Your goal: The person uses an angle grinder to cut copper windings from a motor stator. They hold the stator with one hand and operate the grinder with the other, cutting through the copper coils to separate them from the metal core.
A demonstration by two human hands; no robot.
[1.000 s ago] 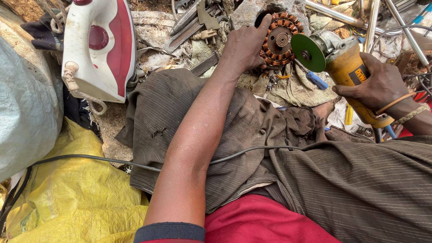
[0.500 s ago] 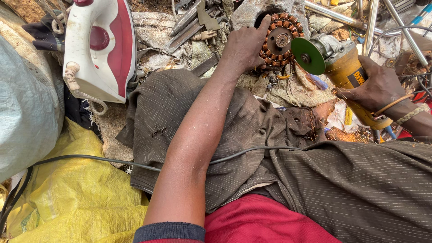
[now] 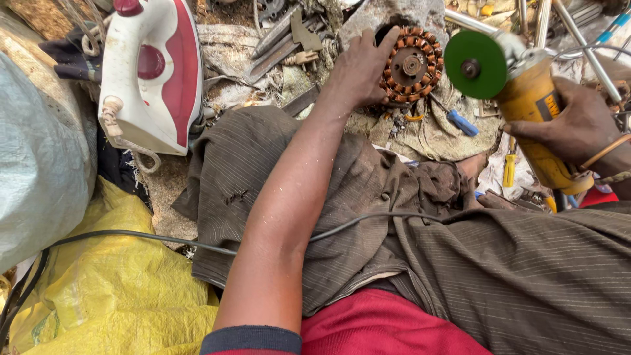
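My left hand (image 3: 358,69) rests on the left side of a round motor stator (image 3: 413,64) with copper windings, holding it down on the scrap pile. My right hand (image 3: 578,128) grips the body of a yellow angle grinder (image 3: 536,115). Its green disc (image 3: 474,64) hangs just right of the stator, apart from it. My legs in brown striped trousers (image 3: 460,263) stretch across the lower view, and a black power cable (image 3: 197,244) runs over them.
A white and red clothes iron (image 3: 154,72) lies upper left. Metal scraps (image 3: 282,39), rods (image 3: 578,39) and a blue-handled tool (image 3: 463,123) lie around the stator. A yellow sack (image 3: 112,289) and a grey woven sack (image 3: 39,158) sit at left.
The grinder's green disc has drawn back to the right, away from the stator. My left hand stays on the stator.
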